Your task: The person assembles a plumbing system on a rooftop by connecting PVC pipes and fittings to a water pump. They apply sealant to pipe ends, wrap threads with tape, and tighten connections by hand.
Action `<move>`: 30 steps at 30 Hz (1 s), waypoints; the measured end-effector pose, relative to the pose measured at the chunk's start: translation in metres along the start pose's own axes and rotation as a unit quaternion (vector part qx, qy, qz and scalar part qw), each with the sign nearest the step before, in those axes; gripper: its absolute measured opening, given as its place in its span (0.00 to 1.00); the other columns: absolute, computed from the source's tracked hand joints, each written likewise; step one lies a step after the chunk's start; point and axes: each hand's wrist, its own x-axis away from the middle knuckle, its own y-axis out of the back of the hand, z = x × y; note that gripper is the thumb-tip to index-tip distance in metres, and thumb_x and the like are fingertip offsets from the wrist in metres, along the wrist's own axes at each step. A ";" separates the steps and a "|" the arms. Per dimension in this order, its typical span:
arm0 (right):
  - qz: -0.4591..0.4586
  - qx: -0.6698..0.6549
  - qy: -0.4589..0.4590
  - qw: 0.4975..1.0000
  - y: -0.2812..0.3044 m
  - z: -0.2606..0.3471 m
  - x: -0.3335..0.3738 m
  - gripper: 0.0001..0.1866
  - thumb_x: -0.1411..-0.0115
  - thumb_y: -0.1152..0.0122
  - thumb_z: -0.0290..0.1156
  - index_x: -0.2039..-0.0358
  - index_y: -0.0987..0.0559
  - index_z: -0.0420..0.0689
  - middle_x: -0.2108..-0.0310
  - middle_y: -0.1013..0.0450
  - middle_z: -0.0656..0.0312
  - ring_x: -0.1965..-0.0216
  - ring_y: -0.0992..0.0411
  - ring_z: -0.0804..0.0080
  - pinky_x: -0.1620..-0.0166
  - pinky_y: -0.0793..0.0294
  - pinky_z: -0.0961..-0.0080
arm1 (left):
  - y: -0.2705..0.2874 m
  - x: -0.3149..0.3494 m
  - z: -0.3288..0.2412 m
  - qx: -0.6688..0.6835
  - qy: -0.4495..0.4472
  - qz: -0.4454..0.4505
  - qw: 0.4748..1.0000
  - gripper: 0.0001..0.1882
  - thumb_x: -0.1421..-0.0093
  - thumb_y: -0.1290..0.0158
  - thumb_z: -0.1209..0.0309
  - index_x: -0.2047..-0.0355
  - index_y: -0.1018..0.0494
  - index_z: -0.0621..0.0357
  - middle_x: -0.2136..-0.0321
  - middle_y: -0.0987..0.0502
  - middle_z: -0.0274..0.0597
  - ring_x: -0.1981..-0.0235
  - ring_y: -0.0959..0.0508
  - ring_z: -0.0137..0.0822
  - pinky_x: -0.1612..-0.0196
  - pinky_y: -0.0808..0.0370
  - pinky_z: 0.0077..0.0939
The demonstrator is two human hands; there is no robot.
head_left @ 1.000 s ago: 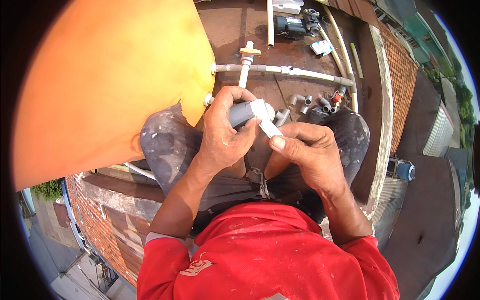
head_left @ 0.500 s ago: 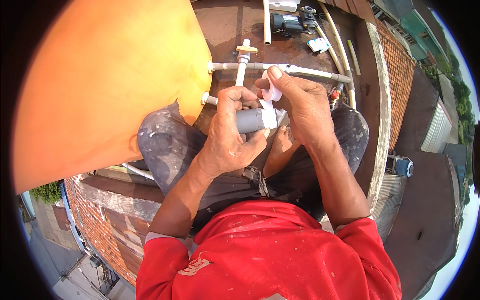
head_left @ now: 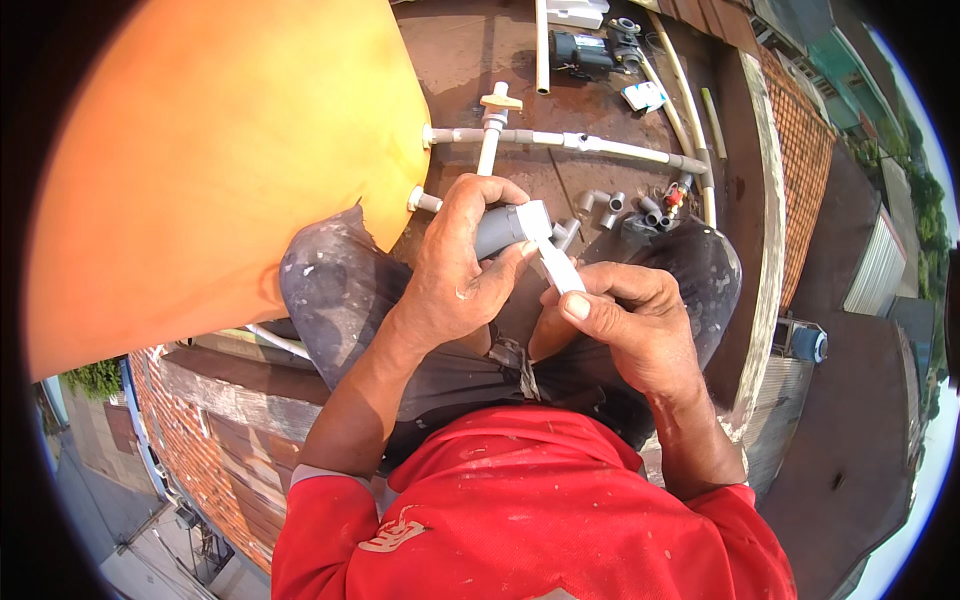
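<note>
A tank (head_left: 230,170) stands at the left, with a pipe (head_left: 640,153) running rightward from it. Nearer, between the knees, the left fingers (head_left: 490,187) surround a pipe fitting (head_left: 497,232); tape (head_left: 560,268) is to its right, in the right fingers (head_left: 622,282). Loose fittings (head_left: 606,208) lie on the floor (head_left: 450,50) before the pipe, a pump (head_left: 582,54) behind it. Rightmost, a low wall (head_left: 757,250) has a roof (head_left: 805,165) beyond.

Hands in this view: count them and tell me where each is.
2: the left hand around a grey pipe fitting; the right hand lower right, pinching a white tape spool.
</note>
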 end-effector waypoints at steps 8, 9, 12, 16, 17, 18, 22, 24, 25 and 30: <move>-0.076 -0.080 0.089 0.990 -0.013 0.024 -0.065 0.18 0.32 0.24 0.41 0.55 0.09 0.36 0.62 0.15 0.60 0.58 0.22 0.77 0.52 0.24 0.75 | -0.004 -0.001 -0.008 0.002 -0.031 0.053 0.998 0.24 0.41 0.35 0.80 0.45 0.30 0.62 0.53 0.24 0.48 0.51 0.21 0.39 0.46 0.23 0.35; -0.067 0.016 0.090 0.994 -0.005 0.020 -0.073 0.20 0.26 0.32 0.41 0.52 0.11 0.34 0.53 0.14 0.53 0.51 0.18 0.68 0.46 0.19 0.68 | -0.005 0.001 -0.007 0.002 -0.032 0.059 0.998 0.24 0.41 0.35 0.80 0.45 0.30 0.62 0.53 0.24 0.47 0.50 0.21 0.38 0.46 0.23 0.35; -0.083 0.083 0.041 0.992 0.001 0.009 -0.082 0.25 0.25 0.35 0.48 0.53 0.11 0.34 0.56 0.15 0.54 0.55 0.18 0.68 0.50 0.18 0.69 | -0.005 0.004 -0.003 0.040 -0.031 0.041 0.998 0.22 0.38 0.36 0.79 0.45 0.30 0.63 0.51 0.26 0.46 0.50 0.23 0.36 0.45 0.24 0.33; -0.018 0.058 0.035 0.998 0.010 -0.018 -0.063 0.32 0.25 0.39 0.55 0.46 0.15 0.33 0.64 0.17 0.60 0.65 0.22 0.74 0.58 0.21 0.73 | -0.011 0.009 0.004 0.159 0.039 -0.010 0.986 0.26 0.36 0.37 0.79 0.39 0.30 0.65 0.49 0.28 0.44 0.51 0.24 0.35 0.44 0.25 0.32; 0.010 0.079 0.042 0.996 0.013 -0.018 -0.054 0.24 0.27 0.34 0.45 0.45 0.16 0.34 0.63 0.17 0.58 0.69 0.22 0.73 0.62 0.22 0.70 | -0.010 0.007 0.003 0.103 0.014 -0.013 0.995 0.27 0.35 0.37 0.79 0.37 0.30 0.65 0.49 0.28 0.44 0.50 0.23 0.36 0.44 0.25 0.33; -0.001 0.116 0.023 0.993 0.013 -0.017 -0.052 0.24 0.28 0.33 0.43 0.45 0.16 0.34 0.62 0.17 0.57 0.68 0.21 0.72 0.62 0.21 0.68 | -0.008 0.004 0.001 0.045 -0.011 -0.015 0.999 0.28 0.35 0.37 0.79 0.35 0.29 0.65 0.49 0.27 0.44 0.50 0.23 0.36 0.44 0.24 0.33; -0.078 0.298 0.069 0.949 0.016 -0.021 -0.040 0.23 0.31 0.29 0.40 0.44 0.16 0.35 0.64 0.18 0.50 0.68 0.17 0.60 0.60 0.19 0.58 | -0.007 0.004 -0.008 -0.061 0.032 0.069 0.995 0.30 0.31 0.38 0.78 0.30 0.29 0.68 0.45 0.26 0.44 0.40 0.26 0.34 0.34 0.28 0.31; -0.091 0.405 0.133 0.900 0.020 -0.013 -0.034 0.23 0.31 0.28 0.41 0.44 0.15 0.37 0.67 0.19 0.48 0.68 0.17 0.54 0.60 0.20 0.57 | -0.011 0.001 -0.003 0.033 0.092 0.072 0.993 0.27 0.35 0.34 0.79 0.35 0.23 0.66 0.47 0.25 0.42 0.43 0.24 0.34 0.37 0.27 0.31; -0.102 0.433 0.158 0.881 0.020 -0.008 -0.033 0.19 0.31 0.29 0.41 0.49 0.13 0.39 0.68 0.21 0.47 0.66 0.18 0.45 0.60 0.20 0.54 | -0.012 -0.003 -0.002 0.062 0.108 0.077 0.989 0.27 0.36 0.32 0.78 0.36 0.22 0.65 0.49 0.25 0.42 0.46 0.22 0.33 0.41 0.25 0.30; -0.104 0.533 0.229 0.807 0.035 0.008 -0.026 0.14 0.31 0.32 0.39 0.59 0.13 0.40 0.67 0.19 0.46 0.64 0.18 0.41 0.58 0.20 0.47 | -0.027 -0.014 -0.011 0.042 0.110 0.090 0.989 0.24 0.39 0.28 0.76 0.42 0.18 0.65 0.54 0.24 0.38 0.52 0.20 0.30 0.49 0.21 0.26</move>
